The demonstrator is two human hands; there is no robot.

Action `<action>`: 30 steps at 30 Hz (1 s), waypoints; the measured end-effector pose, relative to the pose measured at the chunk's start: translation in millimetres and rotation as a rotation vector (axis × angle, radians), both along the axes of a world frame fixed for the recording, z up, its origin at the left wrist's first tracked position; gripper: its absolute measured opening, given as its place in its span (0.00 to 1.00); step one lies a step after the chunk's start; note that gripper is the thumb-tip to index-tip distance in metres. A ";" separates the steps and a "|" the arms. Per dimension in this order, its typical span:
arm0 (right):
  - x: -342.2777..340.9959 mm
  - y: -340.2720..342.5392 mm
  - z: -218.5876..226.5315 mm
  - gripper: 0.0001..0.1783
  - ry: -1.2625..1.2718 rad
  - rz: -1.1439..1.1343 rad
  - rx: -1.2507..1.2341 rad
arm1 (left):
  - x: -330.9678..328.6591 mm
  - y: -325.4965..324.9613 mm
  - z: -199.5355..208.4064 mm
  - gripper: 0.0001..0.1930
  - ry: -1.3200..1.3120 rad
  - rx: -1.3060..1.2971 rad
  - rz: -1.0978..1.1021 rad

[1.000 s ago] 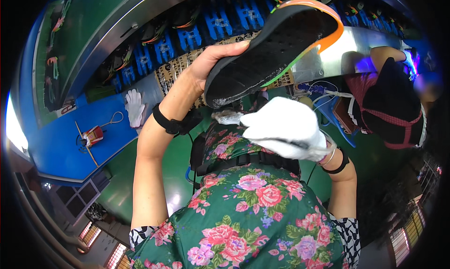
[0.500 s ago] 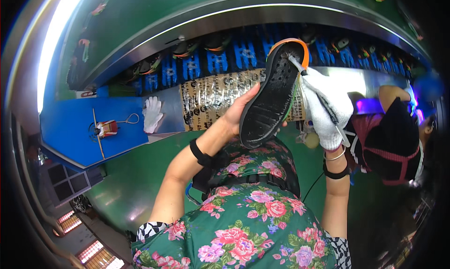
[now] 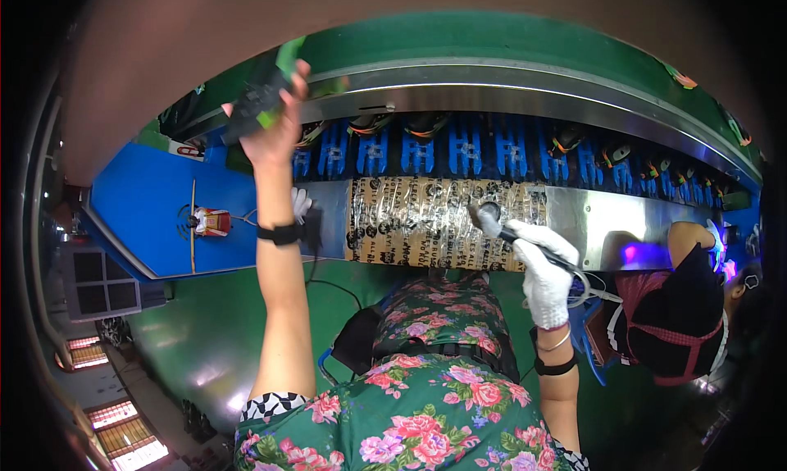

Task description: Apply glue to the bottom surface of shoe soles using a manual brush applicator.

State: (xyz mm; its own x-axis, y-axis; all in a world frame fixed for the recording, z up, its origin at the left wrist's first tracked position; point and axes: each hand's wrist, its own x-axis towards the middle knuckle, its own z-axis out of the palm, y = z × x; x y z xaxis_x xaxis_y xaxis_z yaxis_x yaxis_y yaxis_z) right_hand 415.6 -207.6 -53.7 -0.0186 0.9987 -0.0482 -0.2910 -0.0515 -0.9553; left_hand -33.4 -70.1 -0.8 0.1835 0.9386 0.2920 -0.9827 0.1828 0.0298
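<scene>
Left arm stretches forward and to the left, its bare hand [image 3: 277, 136] raised, fingers and thumb curled around a blurred black-and-green shoe piece [image 3: 256, 102]. Right elbow bent, the white-gloved hand [image 3: 543, 268] closes around a dark-handled brush [image 3: 489, 215] above the brown-taped bench [image 3: 402, 225].

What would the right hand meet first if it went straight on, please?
Brush leading, the right hand would probably meet the brown bench covering; depth being unclear, perhaps a blue holder.
</scene>
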 end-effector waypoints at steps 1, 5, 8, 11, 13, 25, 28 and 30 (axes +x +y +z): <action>-5.0 -1.4 -9.6 0.12 -0.035 0.020 -0.013 | -23.9 19.3 10.5 0.54 -0.076 -0.035 0.135; -16.4 -11.3 -46.7 0.11 -0.032 0.011 -0.104 | -50.0 33.4 6.9 0.57 0.036 -0.325 0.543; -9.5 -20.3 -68.4 0.11 0.018 -0.058 -0.183 | -15.1 39.5 -3.8 0.49 0.636 -0.326 0.575; 0.7 -29.4 -85.9 0.11 0.076 -0.158 -0.243 | 38.0 75.9 11.4 0.37 0.926 -0.220 0.443; 9.8 -35.7 -93.8 0.11 0.156 -0.219 -0.252 | 87.7 121.0 26.9 0.32 1.064 -0.177 0.243; 47.9 -65.3 -89.0 0.10 0.083 -0.463 -0.270 | 333.1 446.1 37.1 0.41 2.592 1.336 0.627; 57.6 -73.4 -90.1 0.10 0.110 -0.482 -0.286 | 337.9 446.0 58.8 0.32 2.660 1.476 0.439; 64.4 -76.0 -92.8 0.10 0.106 -0.497 -0.300 | 316.2 409.7 72.3 0.24 2.410 1.412 0.221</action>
